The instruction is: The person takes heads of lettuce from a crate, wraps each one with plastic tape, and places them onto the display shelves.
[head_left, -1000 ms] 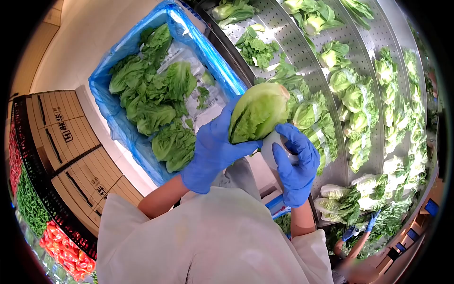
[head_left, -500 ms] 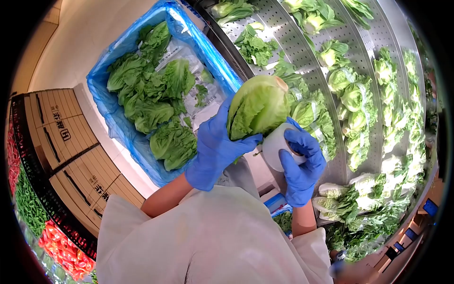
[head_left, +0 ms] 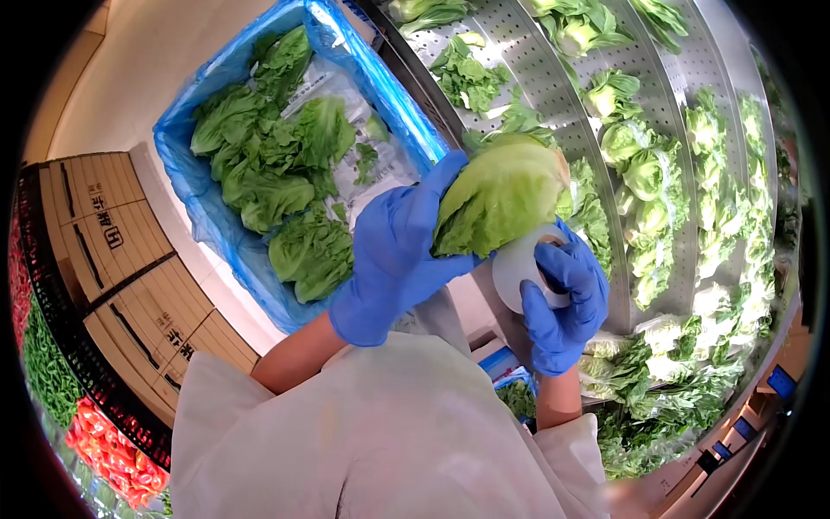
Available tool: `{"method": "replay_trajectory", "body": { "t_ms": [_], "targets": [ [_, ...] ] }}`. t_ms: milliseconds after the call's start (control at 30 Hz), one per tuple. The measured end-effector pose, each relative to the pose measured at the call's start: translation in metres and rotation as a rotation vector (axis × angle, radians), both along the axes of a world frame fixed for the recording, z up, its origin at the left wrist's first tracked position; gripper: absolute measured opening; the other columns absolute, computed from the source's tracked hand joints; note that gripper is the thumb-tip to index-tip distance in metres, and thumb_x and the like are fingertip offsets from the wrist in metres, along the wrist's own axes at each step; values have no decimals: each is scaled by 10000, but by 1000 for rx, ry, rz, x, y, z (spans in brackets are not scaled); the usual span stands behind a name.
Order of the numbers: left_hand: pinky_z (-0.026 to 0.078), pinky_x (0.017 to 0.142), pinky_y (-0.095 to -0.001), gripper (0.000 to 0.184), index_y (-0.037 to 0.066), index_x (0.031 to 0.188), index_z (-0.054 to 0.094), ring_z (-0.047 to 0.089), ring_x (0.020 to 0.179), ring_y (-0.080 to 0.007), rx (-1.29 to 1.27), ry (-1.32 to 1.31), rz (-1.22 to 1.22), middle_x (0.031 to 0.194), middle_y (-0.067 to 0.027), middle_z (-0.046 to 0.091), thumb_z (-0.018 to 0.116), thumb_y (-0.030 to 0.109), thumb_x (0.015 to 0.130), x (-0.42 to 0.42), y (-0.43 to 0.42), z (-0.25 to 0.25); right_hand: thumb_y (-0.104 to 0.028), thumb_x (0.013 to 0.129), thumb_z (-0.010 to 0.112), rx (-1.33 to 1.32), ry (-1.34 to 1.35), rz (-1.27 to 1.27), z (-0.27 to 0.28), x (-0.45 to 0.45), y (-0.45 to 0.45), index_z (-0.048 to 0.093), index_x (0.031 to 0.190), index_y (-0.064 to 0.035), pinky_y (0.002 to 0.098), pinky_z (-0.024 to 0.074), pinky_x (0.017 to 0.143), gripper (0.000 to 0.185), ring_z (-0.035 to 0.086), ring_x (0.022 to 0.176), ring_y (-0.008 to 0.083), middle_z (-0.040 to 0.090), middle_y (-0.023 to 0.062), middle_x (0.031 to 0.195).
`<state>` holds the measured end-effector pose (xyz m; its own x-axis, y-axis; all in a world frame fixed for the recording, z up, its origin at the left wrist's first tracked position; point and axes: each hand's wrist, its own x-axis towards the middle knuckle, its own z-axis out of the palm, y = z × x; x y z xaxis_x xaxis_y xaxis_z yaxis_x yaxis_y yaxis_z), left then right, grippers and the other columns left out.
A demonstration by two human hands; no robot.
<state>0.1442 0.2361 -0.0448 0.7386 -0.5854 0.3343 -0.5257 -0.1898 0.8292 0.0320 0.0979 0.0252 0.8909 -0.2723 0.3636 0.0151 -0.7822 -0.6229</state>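
**Lettuce head in your left grip, white roll in your right**

Your gloved left hand (head_left: 389, 264) is part-open around one lettuce head (head_left: 501, 195), thumb along its lower side, fingers at its left side. The head lies at the centre of the frame, up and right of that palm, its cut end pointing right. Your gloved right hand (head_left: 571, 303), right of centre, pinches one white roll (head_left: 514, 277) between thumb and fingers, by its core. The roll sits just below the head; you cannot tell whether they touch.

One blue-lined crate (head_left: 194, 221) fills the upper left, its leafy heads (head_left: 259, 169) overlapping too much to count. Perforated shelves (head_left: 514, 39) of greens run down the right; red peppers (head_left: 112, 454) lie lower left.
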Motion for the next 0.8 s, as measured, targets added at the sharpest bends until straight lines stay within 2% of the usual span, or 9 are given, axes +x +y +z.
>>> {"method": "replay_trajectory", "body": {
  "t_ms": [167, 233, 333, 400, 500, 633, 700, 733, 800],
  "targets": [
    [480, 608, -330, 822, 59, 1235, 431, 609, 713, -250, 44, 47, 15, 952, -88, 625, 790, 238, 518, -4, -3, 8, -160, 607, 728, -7, 5, -36, -2, -3, 5, 590, 918, -69, 470, 460, 805, 352, 533, 626, 270, 511, 86, 685],
    [499, 635, -321, 786, 76, 1211, 457, 627, 730, -252, 56, 202, 68, 914, -81, 638, 791, 275, 528, -10, -4, 9, -153, 609, 725, -8, -15, -45, -1, -6, 6, 589, 918, -68, 480, 456, 813, 349, 533, 630, 270, 513, 87, 688],
    [512, 676, -318, 755, 87, 1190, 471, 640, 781, -253, -52, 346, 91, 914, -83, 644, 788, 316, 545, -13, -3, 8, -110, 615, 704, 202, -18, -30, -7, -11, 4, 583, 939, -39, 488, 441, 840, 353, 575, 723, 293, 544, 104, 738],
    [512, 689, -322, 750, 85, 1186, 471, 641, 802, -250, -29, 385, 85, 923, -88, 644, 788, 319, 548, -13, 1, 13, -64, 614, 678, 458, -164, -33, -10, -12, 5, 575, 962, -3, 491, 423, 860, 367, 587, 856, 345, 567, 130, 801],
    [512, 705, -330, 739, 87, 1182, 472, 641, 826, -250, 4, 455, 60, 933, -97, 644, 789, 314, 554, -12, 6, 12, -50, 619, 665, 510, -129, -18, -8, -16, 6, 568, 973, 22, 470, 422, 860, 374, 568, 935, 388, 577, 149, 844],
    [509, 712, -333, 718, 87, 1171, 480, 641, 830, -250, -13, 460, 44, 941, -104, 640, 791, 305, 562, -15, 9, 11, -48, 615, 669, 517, -97, -45, -3, -20, 8, 565, 965, 28, 462, 421, 865, 373, 567, 950, 385, 577, 150, 849],
    [504, 727, -324, 714, 83, 1180, 477, 638, 842, -240, -7, 528, 31, 947, -106, 638, 787, 302, 575, -15, 10, 9, -38, 620, 685, 530, -60, -81, 2, -19, 10, 565, 972, 12, 379, 443, 832, 375, 584, 872, 272, 584, 109, 859],
    [499, 742, -316, 710, 79, 1189, 475, 635, 854, -230, -1, 596, 16, 952, -109, 636, 783, 299, 588, -15, 12, 8, -38, 620, 685, 530, -61, -81, 6, -18, 11, 565, 972, 12, 379, 443, 832, 375, 584, 872, 272, 584, 109, 859],
    [489, 759, -308, 711, 78, 1204, 468, 628, 867, -219, -51, 731, -51, 959, -111, 632, 778, 297, 603, -10, 16, 9, -31, 624, 711, 766, 33, -209, 19, -16, 13, 565, 985, -11, 274, 444, 763, 390, 535, 758, 122, 586, 49, 879]
  ]
}}
